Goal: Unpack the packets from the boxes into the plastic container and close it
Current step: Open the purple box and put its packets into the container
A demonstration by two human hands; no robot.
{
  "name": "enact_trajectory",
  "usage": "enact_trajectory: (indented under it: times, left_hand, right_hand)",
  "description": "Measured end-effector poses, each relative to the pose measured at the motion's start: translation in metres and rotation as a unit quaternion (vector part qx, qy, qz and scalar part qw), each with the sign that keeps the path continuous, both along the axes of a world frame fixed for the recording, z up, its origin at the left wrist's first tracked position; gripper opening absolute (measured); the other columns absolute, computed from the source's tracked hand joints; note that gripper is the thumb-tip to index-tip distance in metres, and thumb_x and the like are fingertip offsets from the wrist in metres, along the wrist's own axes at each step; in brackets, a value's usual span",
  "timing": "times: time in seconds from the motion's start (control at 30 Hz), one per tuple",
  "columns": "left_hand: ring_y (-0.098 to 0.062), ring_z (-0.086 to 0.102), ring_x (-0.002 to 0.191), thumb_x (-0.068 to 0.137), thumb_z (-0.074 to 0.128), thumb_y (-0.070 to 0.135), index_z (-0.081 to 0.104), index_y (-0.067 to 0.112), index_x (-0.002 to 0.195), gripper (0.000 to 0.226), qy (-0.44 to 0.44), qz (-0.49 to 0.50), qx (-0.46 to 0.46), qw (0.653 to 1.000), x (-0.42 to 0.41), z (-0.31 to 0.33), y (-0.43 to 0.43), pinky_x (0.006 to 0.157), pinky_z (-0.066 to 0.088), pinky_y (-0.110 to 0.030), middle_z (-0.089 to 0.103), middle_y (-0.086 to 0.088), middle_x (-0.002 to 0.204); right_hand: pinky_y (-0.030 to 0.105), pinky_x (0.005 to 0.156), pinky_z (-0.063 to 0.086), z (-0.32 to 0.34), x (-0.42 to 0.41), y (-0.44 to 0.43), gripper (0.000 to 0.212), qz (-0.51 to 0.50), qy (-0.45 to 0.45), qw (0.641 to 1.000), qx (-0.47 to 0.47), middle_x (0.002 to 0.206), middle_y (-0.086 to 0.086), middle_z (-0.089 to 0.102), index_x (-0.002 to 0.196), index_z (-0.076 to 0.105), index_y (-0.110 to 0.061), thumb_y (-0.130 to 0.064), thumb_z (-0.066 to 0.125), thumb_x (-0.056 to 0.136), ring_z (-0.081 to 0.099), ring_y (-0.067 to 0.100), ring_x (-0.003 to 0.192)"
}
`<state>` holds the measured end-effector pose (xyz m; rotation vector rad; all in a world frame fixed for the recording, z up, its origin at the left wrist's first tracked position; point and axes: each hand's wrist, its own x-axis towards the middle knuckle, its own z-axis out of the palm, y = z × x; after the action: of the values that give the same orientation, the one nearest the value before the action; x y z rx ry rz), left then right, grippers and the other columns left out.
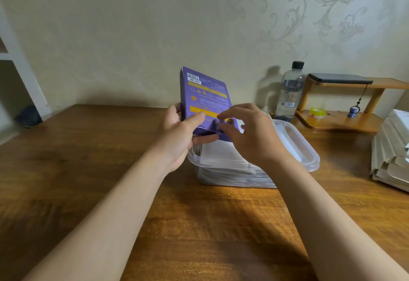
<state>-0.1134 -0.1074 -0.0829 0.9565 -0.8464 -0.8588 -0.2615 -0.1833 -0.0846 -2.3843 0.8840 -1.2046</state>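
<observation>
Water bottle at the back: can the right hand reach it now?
Probably yes. The water bottle stands just beyond the right hand, and only the low lid lies between. That hand is busy at the purple box flap, though.

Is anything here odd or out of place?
Only the box looks odd. The left hand holds it upside down, print inverted, open end down over the container, with the right hand at its flap. The lid rests tilted beside the container. Nothing is spilled.

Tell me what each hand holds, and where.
Left hand grips the purple box by its lower end, thumb on its face. Right hand is at its open bottom; grip unclear.
</observation>
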Motion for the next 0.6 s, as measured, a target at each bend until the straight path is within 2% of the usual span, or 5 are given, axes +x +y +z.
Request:
enact_trajectory:
  times: [0.17, 0.3, 0.4, 0.6]
  left_hand:
    - [-0.023, 0.076, 0.086, 0.1, 0.057, 0.001, 0.052, 0.015, 0.119, 0.024, -0.043, 0.007, -0.002, 0.999, -0.0017, -0.0028, -0.0017, 0.061, 0.063, -0.036, 0.07, -0.01, 0.119]
    - [-0.024, 0.076, 0.086, 0.1, 0.058, 0.002, 0.05, 0.014, 0.122, 0.027, -0.051, 0.014, 0.001, 0.999, -0.0018, -0.0036, -0.0023, 0.06, 0.062, -0.035, 0.068, -0.012, 0.123]
    - [-0.024, 0.076, 0.083, 0.1, 0.058, 0.002, 0.05, 0.014, 0.12, 0.025, -0.049, 0.016, 0.002, 0.999, -0.002, -0.0035, -0.0021, 0.059, 0.061, -0.034, 0.068, -0.013, 0.121]
    - [-0.025, 0.076, 0.086, 0.099, 0.06, 0.003, 0.046, 0.009, 0.13, 0.034, -0.054, 0.023, 0.007, 0.998, -0.0019, -0.0043, -0.0021, 0.06, 0.062, -0.036, 0.067, -0.014, 0.124]
  right_hand:
    - [0.001, 0.076, 0.035, 0.0008, -0.0005, 0.0018, 0.016, 0.009, 0.01, 0.999, -0.039, 0.104, -0.001, 0.061, 0.099, 0.077, -0.021, -0.011, 0.07, 0.088, 0.048, 0.0, 0.087]
    - [0.002, 0.07, 0.034, 0.0005, 0.0015, 0.0035, 0.012, 0.001, 0.006, 0.999, -0.036, 0.1, 0.0, 0.062, 0.089, 0.077, -0.018, -0.009, 0.07, 0.086, 0.054, 0.01, 0.084]
    - [0.005, 0.067, 0.036, -0.0003, 0.0023, 0.0036, 0.011, 0.002, 0.019, 0.999, -0.036, 0.095, -0.001, 0.059, 0.088, 0.075, -0.015, -0.007, 0.067, 0.088, 0.051, 0.011, 0.079]
    - [0.024, 0.069, 0.04, -0.0027, 0.0036, 0.003, 0.012, -0.002, 0.038, 0.998, -0.057, 0.095, 0.006, 0.061, 0.091, 0.068, -0.01, -0.005, 0.057, 0.093, 0.055, 0.021, 0.082]
